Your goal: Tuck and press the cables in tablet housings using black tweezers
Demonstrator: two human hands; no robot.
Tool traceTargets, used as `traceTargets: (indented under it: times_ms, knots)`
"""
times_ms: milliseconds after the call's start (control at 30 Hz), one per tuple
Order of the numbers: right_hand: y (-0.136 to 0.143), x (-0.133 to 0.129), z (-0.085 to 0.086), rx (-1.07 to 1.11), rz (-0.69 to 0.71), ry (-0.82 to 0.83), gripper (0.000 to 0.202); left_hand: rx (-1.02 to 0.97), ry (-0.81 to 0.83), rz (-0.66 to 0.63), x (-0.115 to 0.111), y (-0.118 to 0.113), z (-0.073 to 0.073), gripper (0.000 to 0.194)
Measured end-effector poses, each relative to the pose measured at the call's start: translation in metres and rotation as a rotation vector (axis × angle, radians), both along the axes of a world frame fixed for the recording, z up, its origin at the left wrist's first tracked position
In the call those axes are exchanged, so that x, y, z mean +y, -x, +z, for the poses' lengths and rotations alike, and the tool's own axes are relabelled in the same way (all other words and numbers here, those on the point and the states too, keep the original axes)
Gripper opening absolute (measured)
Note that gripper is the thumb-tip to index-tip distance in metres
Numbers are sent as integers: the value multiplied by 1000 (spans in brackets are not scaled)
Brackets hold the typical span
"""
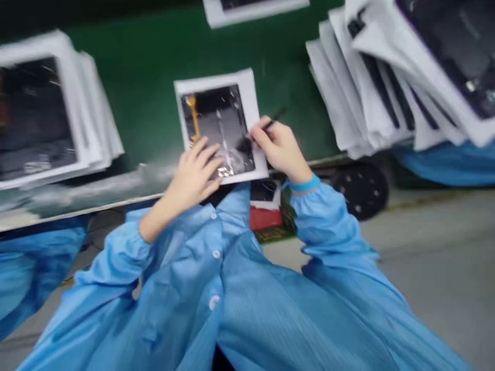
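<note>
My left hand (197, 174) open, fingers spread over lower-left part of white-bordered dark panel (211, 118). My right hand (279, 147) closed, pinching slim dark tool (277, 117) at panel's right side; tool's lower end blurred. Panel lies at near edge of green desk (143, 98), before me. Left stack (91, 103) and right stack (359, 87) well apart from it.

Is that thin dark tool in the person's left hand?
No, the right hand holds the thin dark tool, while the left hand lies over part of the dark panel.
</note>
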State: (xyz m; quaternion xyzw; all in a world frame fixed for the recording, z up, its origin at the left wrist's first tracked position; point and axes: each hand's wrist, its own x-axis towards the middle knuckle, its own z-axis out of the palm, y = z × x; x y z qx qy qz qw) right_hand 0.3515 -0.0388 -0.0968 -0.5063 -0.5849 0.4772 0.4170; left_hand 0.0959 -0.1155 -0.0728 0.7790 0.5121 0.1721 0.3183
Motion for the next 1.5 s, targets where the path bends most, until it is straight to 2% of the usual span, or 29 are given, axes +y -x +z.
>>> traceTargets:
  times_ms: [67,100,233,500,733,833,1000,1200,1500]
  knots:
    - [-6,3,-21,47,136,-96,70,112,-164,-103,3,-1,-16,44]
    - [-8,3,-26,55,170,-119,67,164,-242,-139,2,-1,-21,43]
    - [-15,-2,-21,40,208,-140,60,288,-390,-153,-4,-4,-22,40]
    - [-19,3,-16,-78,311,-125,51,330,-389,-183,8,-14,-17,36]
    - [-24,3,-19,18,307,-29,58,279,-412,-202,13,-21,-19,32]
    - [-23,1,-20,-5,300,-100,59,265,-428,-190,13,-21,-20,32]
    - [-25,-8,-24,-6,175,-223,56,284,-506,-228,12,-21,-21,30]
    - [-27,-15,-35,-112,221,-462,47,481,-676,-335,10,-24,-12,29]
    - [-31,-12,-42,-345,249,-569,42,512,-609,-392,7,-26,-9,38]
